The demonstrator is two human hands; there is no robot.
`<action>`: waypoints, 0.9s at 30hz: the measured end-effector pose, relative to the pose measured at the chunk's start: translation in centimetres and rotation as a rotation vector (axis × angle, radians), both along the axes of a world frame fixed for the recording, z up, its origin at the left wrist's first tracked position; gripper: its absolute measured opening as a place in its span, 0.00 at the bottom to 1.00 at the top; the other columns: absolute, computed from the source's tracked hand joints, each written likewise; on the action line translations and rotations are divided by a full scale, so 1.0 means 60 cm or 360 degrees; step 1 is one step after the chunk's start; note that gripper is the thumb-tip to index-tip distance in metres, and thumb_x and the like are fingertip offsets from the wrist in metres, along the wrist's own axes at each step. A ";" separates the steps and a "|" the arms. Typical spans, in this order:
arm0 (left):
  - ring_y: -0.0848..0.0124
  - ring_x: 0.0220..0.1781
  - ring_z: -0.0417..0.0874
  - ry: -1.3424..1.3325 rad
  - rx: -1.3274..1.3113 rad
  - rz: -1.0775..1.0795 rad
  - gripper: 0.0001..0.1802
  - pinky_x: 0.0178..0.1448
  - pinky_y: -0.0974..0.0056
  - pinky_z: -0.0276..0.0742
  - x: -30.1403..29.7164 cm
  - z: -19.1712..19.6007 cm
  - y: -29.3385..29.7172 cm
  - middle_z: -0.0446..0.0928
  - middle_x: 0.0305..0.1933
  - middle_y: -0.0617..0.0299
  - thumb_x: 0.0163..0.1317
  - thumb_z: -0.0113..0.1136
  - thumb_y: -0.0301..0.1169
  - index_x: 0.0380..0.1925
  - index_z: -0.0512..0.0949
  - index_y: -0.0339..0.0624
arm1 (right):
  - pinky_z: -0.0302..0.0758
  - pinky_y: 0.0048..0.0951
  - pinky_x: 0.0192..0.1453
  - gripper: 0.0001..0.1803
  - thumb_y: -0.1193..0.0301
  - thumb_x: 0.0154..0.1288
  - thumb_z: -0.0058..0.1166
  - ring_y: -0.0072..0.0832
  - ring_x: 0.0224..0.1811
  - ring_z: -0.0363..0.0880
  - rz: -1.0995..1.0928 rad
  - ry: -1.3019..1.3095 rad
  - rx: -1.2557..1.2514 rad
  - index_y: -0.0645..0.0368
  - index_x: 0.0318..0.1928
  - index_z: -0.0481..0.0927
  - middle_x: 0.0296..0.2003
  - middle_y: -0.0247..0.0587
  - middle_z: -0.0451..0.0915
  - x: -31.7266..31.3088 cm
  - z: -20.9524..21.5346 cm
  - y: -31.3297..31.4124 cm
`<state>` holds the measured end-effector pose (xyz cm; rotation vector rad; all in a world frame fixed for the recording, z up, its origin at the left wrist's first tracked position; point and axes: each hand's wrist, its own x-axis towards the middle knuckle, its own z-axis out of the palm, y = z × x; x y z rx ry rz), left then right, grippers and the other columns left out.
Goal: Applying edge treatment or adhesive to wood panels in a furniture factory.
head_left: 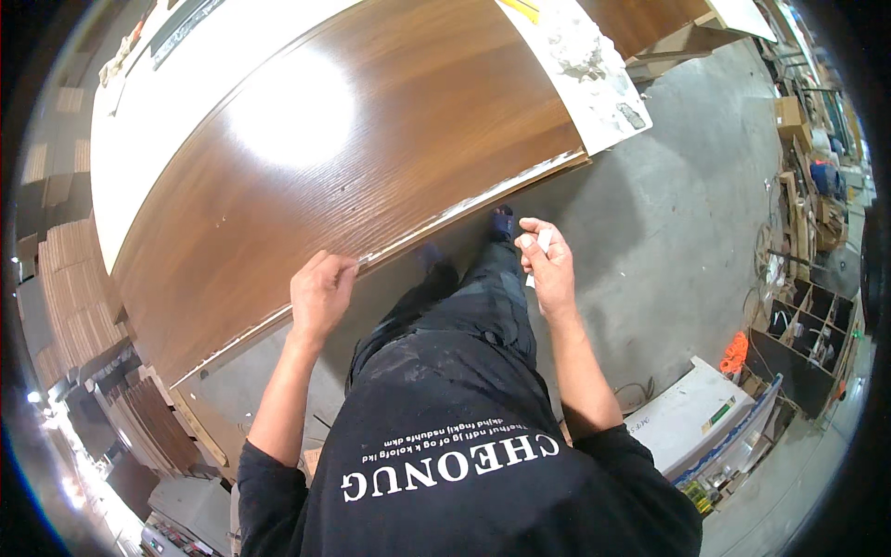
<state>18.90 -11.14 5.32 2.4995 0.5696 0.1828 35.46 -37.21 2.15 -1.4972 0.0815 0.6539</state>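
A large brown wood-grain panel (399, 121) lies flat in front of me, with a bright glare on its left part. Along its near edge runs a rough whitish line (473, 200). My left hand (322, 293) is at that edge, its fingertips pinched together; whatever they hold is too small to make out. Off the panel to the right, my right hand (549, 271) is closed, thumb against fingers, on a small flat white strip (544, 240). Part of the strip is hidden in the hand.
A white board (617, 139) with crumpled white material sticks out under the panel's right end. Stacked brown boards (74, 278) stand at the far left. On the right are a black divided box (794, 367), an orange coil (734, 353) and a white box (691, 413) on the concrete floor.
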 end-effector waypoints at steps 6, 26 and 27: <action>0.59 0.27 0.77 -0.0026 -0.0035 -0.0055 0.03 0.32 0.60 0.71 0.066 -0.004 -0.021 0.74 0.24 0.56 0.50 0.63 0.26 0.25 0.80 0.40 | 0.65 0.13 0.30 0.13 0.71 0.62 0.55 0.10 0.26 0.66 -0.0023 0.0016 -0.0058 0.57 0.48 0.76 0.32 0.25 0.74 0.012 -0.001 -0.013; 0.57 0.29 0.78 0.0321 0.0149 0.0063 0.03 0.32 0.57 0.74 0.151 0.028 -0.092 0.73 0.25 0.57 0.53 0.60 0.28 0.25 0.81 0.44 | 0.64 0.13 0.29 0.14 0.70 0.63 0.53 0.10 0.26 0.64 -0.0086 0.0010 -0.0094 0.59 0.49 0.74 0.33 0.28 0.75 0.225 0.022 -0.111; 0.57 0.29 0.78 0.0321 0.0171 0.0050 0.02 0.31 0.57 0.73 0.158 0.031 -0.095 0.73 0.25 0.57 0.52 0.60 0.28 0.25 0.80 0.44 | 0.64 0.13 0.30 0.14 0.70 0.63 0.53 0.10 0.26 0.64 -0.0105 0.0006 -0.0076 0.59 0.49 0.74 0.33 0.28 0.75 0.239 0.022 -0.115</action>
